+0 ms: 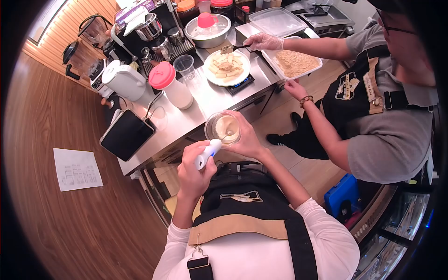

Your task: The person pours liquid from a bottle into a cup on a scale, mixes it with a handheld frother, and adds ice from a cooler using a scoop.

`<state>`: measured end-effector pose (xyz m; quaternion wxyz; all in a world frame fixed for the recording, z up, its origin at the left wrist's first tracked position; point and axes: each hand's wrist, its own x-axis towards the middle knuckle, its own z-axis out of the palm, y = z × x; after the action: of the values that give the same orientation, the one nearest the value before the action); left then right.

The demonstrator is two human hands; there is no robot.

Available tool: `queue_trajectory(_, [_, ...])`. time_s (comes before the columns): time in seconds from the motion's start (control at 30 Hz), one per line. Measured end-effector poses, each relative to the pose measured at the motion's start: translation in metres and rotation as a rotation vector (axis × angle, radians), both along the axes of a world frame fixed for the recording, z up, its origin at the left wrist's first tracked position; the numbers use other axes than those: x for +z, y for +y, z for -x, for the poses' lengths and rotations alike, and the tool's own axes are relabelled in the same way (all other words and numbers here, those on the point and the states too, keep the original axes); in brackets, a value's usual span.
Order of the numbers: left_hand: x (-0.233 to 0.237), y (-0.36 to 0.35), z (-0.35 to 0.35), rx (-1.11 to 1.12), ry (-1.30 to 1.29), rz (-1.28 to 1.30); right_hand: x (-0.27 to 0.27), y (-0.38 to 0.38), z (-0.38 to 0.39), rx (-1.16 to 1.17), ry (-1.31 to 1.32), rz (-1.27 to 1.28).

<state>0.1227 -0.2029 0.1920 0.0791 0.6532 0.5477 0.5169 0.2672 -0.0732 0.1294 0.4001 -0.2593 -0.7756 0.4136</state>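
My left hand is wrapped round a white handheld milk frother with a small blue light. The frother's whisk end reaches down into a clear cup of pale creamy liquid. Fingers of my right hand grip that cup from its right side, holding it in front of the counter's edge, above my black apron. On the counter beyond the cup are a white plate of pale cut pieces with a tan topping, and a white shaker bottle with a pink lid.
At right, a co-worker's gloved hand holds a spatula over the plate, which sits on a black scale. Their bare hand is by a tray of tan filling. A tablet and white kettle stand left.
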Motion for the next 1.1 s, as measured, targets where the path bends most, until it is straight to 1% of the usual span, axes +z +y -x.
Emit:
queue_trajectory(0.27, [0.0, 0.0, 0.003, -0.006, 0.044, -0.02, 0.003, 0.004, -0.003, 0.012, 0.058, -0.014])
queue_trajectory(0.47, [0.005, 0.004, 0.004, -0.001, 0.08, -0.067, 0.004, 0.01, -0.004, 0.011, 0.039, -0.087])
queue_trajectory(0.67, [0.009, 0.01, 0.006, 0.004, 0.116, -0.08, 0.002, 0.011, -0.006, 0.026, 0.056, -0.074])
queue_trajectory(0.73, [0.011, 0.012, 0.006, 0.002, 0.123, -0.096, 0.003, 0.012, -0.007, 0.017, 0.037, -0.13])
queue_trajectory(0.83, [0.01, 0.016, 0.004, -0.008, 0.113, -0.106, 0.002, 0.012, -0.006, 0.017, 0.037, -0.159])
queue_trajectory(0.93, [0.009, 0.021, -0.002, 0.011, 0.048, -0.164, 0.003, 0.011, -0.006, 0.022, 0.037, -0.148])
queue_trajectory(1.1, [0.011, 0.016, -0.009, -0.031, 0.067, -0.144, 0.004, 0.012, -0.006, 0.013, 0.033, -0.161])
